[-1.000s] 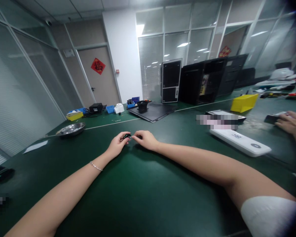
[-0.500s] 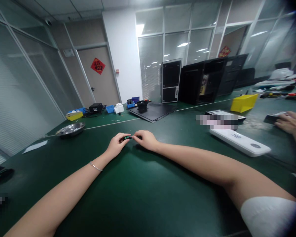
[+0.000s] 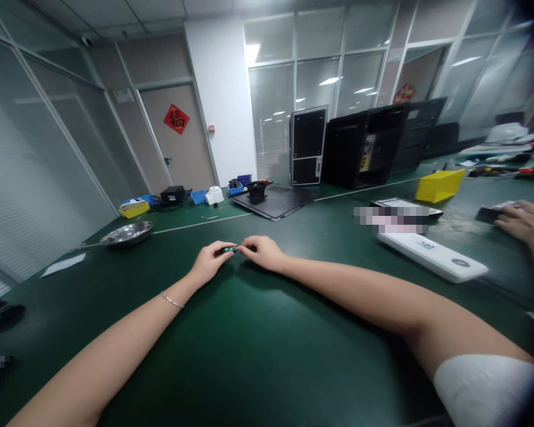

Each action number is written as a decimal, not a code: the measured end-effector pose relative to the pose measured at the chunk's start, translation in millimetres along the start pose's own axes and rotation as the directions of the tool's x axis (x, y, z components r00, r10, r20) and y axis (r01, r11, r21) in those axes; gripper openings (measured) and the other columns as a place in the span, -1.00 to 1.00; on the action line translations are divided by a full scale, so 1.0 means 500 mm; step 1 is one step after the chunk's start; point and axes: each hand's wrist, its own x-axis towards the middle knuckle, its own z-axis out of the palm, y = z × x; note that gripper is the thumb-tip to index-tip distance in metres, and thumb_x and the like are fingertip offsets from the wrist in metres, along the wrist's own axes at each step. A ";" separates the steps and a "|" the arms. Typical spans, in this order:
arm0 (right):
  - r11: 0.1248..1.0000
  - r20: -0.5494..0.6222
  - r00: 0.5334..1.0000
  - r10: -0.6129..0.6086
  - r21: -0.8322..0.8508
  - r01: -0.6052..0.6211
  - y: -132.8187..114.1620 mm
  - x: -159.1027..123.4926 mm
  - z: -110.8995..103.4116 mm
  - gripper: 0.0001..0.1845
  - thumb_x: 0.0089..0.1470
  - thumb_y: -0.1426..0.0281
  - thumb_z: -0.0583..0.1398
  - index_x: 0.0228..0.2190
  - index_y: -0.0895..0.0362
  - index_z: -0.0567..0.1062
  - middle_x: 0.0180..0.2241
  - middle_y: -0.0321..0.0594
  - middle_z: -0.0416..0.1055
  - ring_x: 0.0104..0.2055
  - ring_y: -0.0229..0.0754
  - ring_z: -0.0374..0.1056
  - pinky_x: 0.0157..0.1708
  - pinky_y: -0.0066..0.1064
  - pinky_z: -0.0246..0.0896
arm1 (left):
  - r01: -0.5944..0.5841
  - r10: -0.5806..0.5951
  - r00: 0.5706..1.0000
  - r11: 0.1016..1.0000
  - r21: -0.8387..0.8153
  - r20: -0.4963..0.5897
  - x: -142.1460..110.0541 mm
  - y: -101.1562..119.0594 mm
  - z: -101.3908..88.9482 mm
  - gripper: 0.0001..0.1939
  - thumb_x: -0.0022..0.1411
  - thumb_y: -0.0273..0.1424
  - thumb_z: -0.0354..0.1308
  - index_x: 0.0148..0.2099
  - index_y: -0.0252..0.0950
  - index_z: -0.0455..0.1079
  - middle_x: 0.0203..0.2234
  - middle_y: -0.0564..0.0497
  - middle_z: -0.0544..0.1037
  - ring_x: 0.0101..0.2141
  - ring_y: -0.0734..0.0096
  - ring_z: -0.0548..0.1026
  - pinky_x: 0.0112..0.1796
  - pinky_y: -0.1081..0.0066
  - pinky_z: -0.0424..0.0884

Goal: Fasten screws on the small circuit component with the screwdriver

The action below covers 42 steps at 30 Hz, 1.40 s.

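A small dark piece with a green face (image 3: 229, 249) is pinched between the thumb and fingers of my left hand (image 3: 209, 261), just above the green table (image 3: 249, 344). From the right, the closed fingertips of my right hand (image 3: 263, 252) meet the right end of this piece. Whether those fingertips grip the piece itself or something tiny at its end, I cannot make out. Fingers cover much of the piece, so its exact kind does not show.
Left lies a metal bowl (image 3: 129, 233). Behind my hands is a flat black panel (image 3: 280, 203) bearing a black part (image 3: 257, 191). Computer cases (image 3: 309, 145) stand farther back. A white device (image 3: 434, 256) and yellow bin (image 3: 440, 185) are right, near another person's hand (image 3: 527, 220).
Both hands stay almost in place. The piece in my left fingers has turned slightly, and a little more of its green face shows.
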 end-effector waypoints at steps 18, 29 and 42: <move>0.999 -0.002 1.000 -0.008 0.049 0.008 -0.001 0.000 -0.003 -0.69 0.22 0.21 0.11 -0.37 0.10 0.58 -0.33 -0.27 0.55 -0.34 -0.26 0.34 -0.34 -0.49 0.07 | 0.197 -0.189 0.980 0.935 -0.296 0.055 0.000 -0.009 0.002 -0.60 0.09 -0.27 0.31 -0.03 -0.33 0.54 -0.25 -0.10 0.63 -0.32 0.33 0.52 -0.19 0.31 0.44; 0.999 0.017 0.999 -0.029 0.032 0.028 0.000 -0.001 -0.002 -0.71 0.21 0.21 0.12 -0.37 0.07 0.58 -0.33 -0.29 0.55 -0.31 -0.25 0.36 -0.35 -0.49 0.06 | 0.089 -0.081 0.995 0.986 -0.143 0.062 0.000 -0.009 -0.002 -0.68 0.14 -0.30 0.25 -0.06 -0.29 0.55 -0.25 -0.07 0.59 -0.31 0.33 0.50 -0.21 0.35 0.40; 0.999 0.009 1.000 -0.027 0.043 0.027 -0.006 -0.001 -0.001 -0.65 0.23 0.18 0.09 -0.40 0.10 0.56 -0.40 -0.28 0.50 -0.38 -0.28 0.29 -0.39 -0.48 0.02 | 0.193 -0.178 0.980 0.951 -0.242 0.083 -0.001 -0.005 0.005 -0.58 0.10 -0.27 0.29 -0.01 -0.33 0.51 -0.28 -0.07 0.62 -0.36 0.35 0.52 -0.21 0.32 0.45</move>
